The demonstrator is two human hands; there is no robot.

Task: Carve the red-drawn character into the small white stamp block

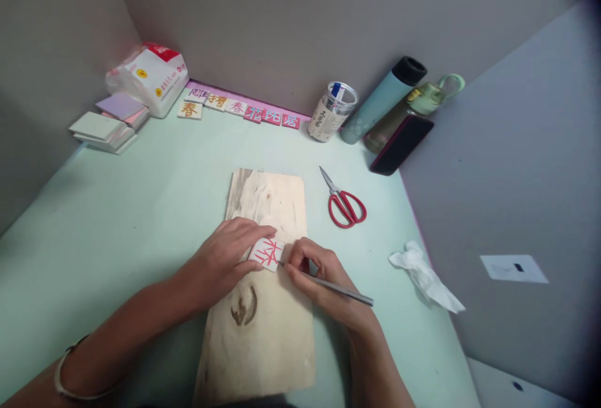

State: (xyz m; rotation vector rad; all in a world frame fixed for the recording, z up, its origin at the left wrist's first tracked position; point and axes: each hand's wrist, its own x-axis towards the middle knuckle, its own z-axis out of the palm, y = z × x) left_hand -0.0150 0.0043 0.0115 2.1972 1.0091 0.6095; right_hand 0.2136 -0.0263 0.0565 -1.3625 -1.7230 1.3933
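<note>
A small white tile (266, 254) with a red character on it lies on a wooden board (277, 345). My left hand (230, 251) grips the tile from its left side, thumb at the lower edge and fingers at the upper edge. Pinched in my right hand (319, 270) is a slim metal pen-like tool (345, 290), its tip at the right edge of the tile. The board runs lengthwise under both hands and shows a dark knot below the tile.
Red-handled scissors (346, 208) lie right of the board, a crumpled tissue (425, 276) farther right. Along the back stand a tissue pack (153, 79), painted tiles (272, 116), a can (328, 117), bottles (382, 101) and a phone (402, 145). Stacked blank tiles (101, 129) sit back left.
</note>
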